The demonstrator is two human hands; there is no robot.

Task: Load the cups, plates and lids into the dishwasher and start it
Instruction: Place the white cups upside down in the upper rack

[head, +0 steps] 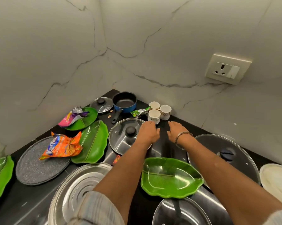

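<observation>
Cups, plates and lids all lie on the black counter (31, 207), and no dishwasher is in view, so the loading looks barely begun and every piece seems left to carry. Nearest the person sit a ridged steel plate (75, 189) and a domed glass lid (181, 213), both shiny and round. Just beyond, a glossy green leaf-shaped plate (171, 177) with a wavy rim rests between the two forearms, with a large glass lid (218, 153) and a white plate (277, 181) to the right. To the left lie a speckled grey round plate (41, 161) under a crumpled orange snack packet (62, 146), and more green leaf plates (94, 142). Farther on, the left hand (148, 133) hovers over the rim of a knobbed glass lid (125, 135), fingers loosely bent and holding nothing, close to the nearest cup; the right hand (176, 129), bangle at the wrist, reaches with fingers relaxed and empty. Three small white patterned cups (159, 112) stand upright, clustered near the marble wall, beside a blue saucepan (124, 102) and a small glass lid (101, 104).
</observation>
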